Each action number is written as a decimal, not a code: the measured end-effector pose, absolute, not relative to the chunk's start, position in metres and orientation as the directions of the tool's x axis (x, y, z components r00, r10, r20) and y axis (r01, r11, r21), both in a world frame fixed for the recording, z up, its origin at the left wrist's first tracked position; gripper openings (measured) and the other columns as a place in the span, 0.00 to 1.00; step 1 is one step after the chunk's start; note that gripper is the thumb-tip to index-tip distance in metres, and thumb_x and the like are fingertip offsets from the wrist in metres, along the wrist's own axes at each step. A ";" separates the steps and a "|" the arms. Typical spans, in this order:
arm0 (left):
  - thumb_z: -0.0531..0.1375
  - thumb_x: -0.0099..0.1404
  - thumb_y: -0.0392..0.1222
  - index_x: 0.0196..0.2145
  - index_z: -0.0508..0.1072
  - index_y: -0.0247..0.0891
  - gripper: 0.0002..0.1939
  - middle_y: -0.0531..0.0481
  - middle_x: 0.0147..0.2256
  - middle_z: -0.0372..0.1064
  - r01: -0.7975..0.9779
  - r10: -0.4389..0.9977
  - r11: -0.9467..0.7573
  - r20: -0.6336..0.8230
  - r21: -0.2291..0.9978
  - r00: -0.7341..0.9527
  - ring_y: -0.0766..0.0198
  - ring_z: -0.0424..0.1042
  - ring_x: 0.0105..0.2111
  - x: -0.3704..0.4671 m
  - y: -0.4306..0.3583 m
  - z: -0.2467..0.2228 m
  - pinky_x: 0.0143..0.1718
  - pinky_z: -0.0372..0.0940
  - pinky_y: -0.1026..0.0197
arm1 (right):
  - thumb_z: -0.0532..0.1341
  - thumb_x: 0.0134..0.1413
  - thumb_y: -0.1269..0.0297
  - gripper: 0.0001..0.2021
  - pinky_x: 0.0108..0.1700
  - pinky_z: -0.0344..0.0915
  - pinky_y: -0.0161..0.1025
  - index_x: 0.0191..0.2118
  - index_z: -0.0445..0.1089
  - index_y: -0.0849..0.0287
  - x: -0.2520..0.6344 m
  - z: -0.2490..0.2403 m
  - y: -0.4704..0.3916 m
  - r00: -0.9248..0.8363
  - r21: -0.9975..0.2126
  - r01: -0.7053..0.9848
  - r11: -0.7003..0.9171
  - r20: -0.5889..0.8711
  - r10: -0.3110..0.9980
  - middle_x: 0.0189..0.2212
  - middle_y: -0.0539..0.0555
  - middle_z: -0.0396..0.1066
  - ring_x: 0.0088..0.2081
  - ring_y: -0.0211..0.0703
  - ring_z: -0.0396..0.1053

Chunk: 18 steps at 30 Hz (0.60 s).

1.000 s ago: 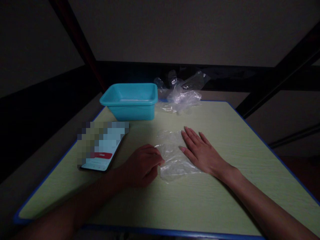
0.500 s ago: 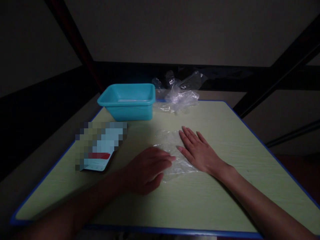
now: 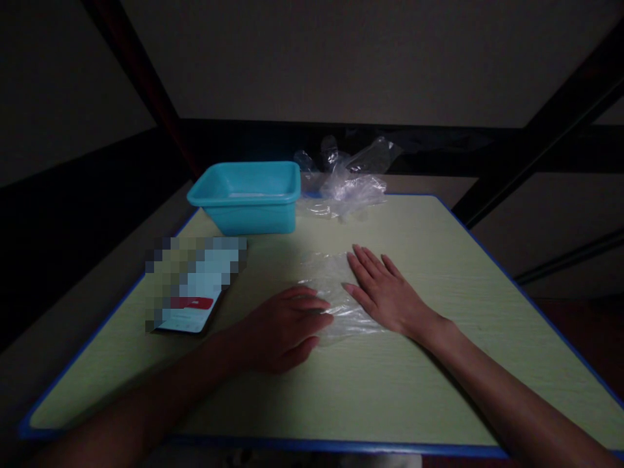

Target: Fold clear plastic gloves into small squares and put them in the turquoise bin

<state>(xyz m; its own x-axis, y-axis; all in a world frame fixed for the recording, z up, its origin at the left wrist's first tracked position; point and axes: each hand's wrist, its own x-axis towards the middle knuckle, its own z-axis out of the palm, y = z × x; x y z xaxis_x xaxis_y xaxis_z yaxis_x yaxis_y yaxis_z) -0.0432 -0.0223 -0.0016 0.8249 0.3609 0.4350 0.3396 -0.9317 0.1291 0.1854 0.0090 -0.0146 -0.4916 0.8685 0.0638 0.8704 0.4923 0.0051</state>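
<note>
A clear, thin plastic sheet or glove (image 3: 331, 286) lies spread on the pale green table (image 3: 390, 390); its exact shape is hard to make out. My right hand (image 3: 385, 286) rests palm down on its right side, fingers stretched toward the far edge. At its left side is my left hand (image 3: 292, 328), with the fingers apart and pointing right, the fingertips at the plastic. Nothing is visibly held in either hand.
A turquoise basin (image 3: 258, 218) stands at the far left of the table. Beside it, crumpled clear plastic (image 3: 346, 188) rises at the back edge. A phone (image 3: 205, 279), partly blurred out, lies to the left of my left hand.
My left hand's fingers have spread a little, and the near edge of the plastic looks flatter. My right hand has stayed in place on the plastic.
</note>
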 end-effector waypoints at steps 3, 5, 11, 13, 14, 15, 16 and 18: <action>0.48 0.64 0.35 0.42 0.68 0.30 0.13 0.39 0.39 0.73 0.329 0.340 -0.938 0.473 0.109 0.812 0.59 0.70 0.42 -0.045 -0.021 0.000 0.50 0.61 0.54 | 0.35 0.62 0.48 0.34 0.61 0.45 0.54 0.62 0.48 0.70 0.185 -0.012 0.009 -0.489 0.020 0.872 0.489 0.036 0.871 0.63 0.63 0.41 0.64 0.52 0.40; 0.49 0.63 0.35 0.40 0.68 0.32 0.11 0.40 0.37 0.74 0.324 0.329 -0.941 0.497 0.099 0.803 0.60 0.71 0.41 -0.047 -0.020 0.001 0.49 0.62 0.55 | 0.36 0.62 0.48 0.33 0.61 0.44 0.54 0.63 0.47 0.70 0.184 -0.011 0.009 -0.485 0.026 0.874 0.485 0.022 0.874 0.64 0.63 0.41 0.64 0.52 0.39; 0.51 0.61 0.34 0.40 0.67 0.34 0.10 0.43 0.34 0.75 0.305 0.312 -0.947 0.539 0.105 0.782 0.62 0.73 0.37 -0.051 -0.017 0.003 0.46 0.65 0.56 | 0.36 0.62 0.48 0.33 0.61 0.44 0.54 0.63 0.47 0.69 0.184 -0.012 0.009 -0.487 0.026 0.873 0.486 0.027 0.873 0.64 0.63 0.40 0.64 0.52 0.39; 0.51 0.60 0.34 0.39 0.67 0.35 0.09 0.44 0.33 0.75 0.307 0.310 -0.946 0.545 0.100 0.779 0.62 0.73 0.36 -0.052 -0.017 0.003 0.46 0.66 0.56 | 0.35 0.62 0.48 0.33 0.61 0.45 0.55 0.63 0.48 0.69 0.185 -0.013 0.009 -0.492 0.016 0.871 0.491 0.043 0.870 0.64 0.63 0.41 0.64 0.52 0.40; 0.51 0.60 0.33 0.38 0.67 0.35 0.09 0.44 0.32 0.75 0.305 0.305 -0.948 0.552 0.095 0.776 0.62 0.73 0.35 -0.051 -0.017 0.003 0.46 0.66 0.56 | 0.35 0.62 0.48 0.33 0.61 0.46 0.55 0.62 0.48 0.69 0.185 -0.013 0.009 -0.494 0.012 0.870 0.494 0.048 0.868 0.63 0.63 0.41 0.63 0.52 0.41; 0.52 0.59 0.33 0.38 0.67 0.35 0.08 0.44 0.31 0.75 0.304 0.300 -0.949 0.562 0.088 0.771 0.62 0.73 0.35 -0.051 -0.018 0.004 0.46 0.66 0.56 | 0.35 0.62 0.48 0.33 0.60 0.46 0.54 0.62 0.49 0.69 0.185 -0.013 0.009 -0.495 0.009 0.869 0.495 0.051 0.867 0.63 0.63 0.42 0.63 0.52 0.41; 0.52 0.59 0.32 0.37 0.67 0.35 0.08 0.45 0.31 0.75 0.302 0.292 -0.950 0.578 0.081 0.762 0.63 0.73 0.34 -0.051 -0.018 0.004 0.45 0.66 0.57 | 0.35 0.62 0.48 0.34 0.60 0.46 0.54 0.62 0.49 0.69 0.186 -0.013 0.009 -0.496 0.007 0.868 0.496 0.054 0.867 0.63 0.63 0.42 0.63 0.52 0.41; 0.53 0.58 0.31 0.37 0.67 0.34 0.08 0.45 0.30 0.74 0.304 0.283 -0.950 0.604 0.070 0.745 0.63 0.73 0.33 -0.049 -0.018 0.005 0.44 0.66 0.58 | 0.35 0.62 0.47 0.34 0.60 0.46 0.54 0.62 0.49 0.68 0.186 -0.014 0.009 -0.497 0.007 0.867 0.497 0.063 0.866 0.63 0.63 0.42 0.63 0.51 0.41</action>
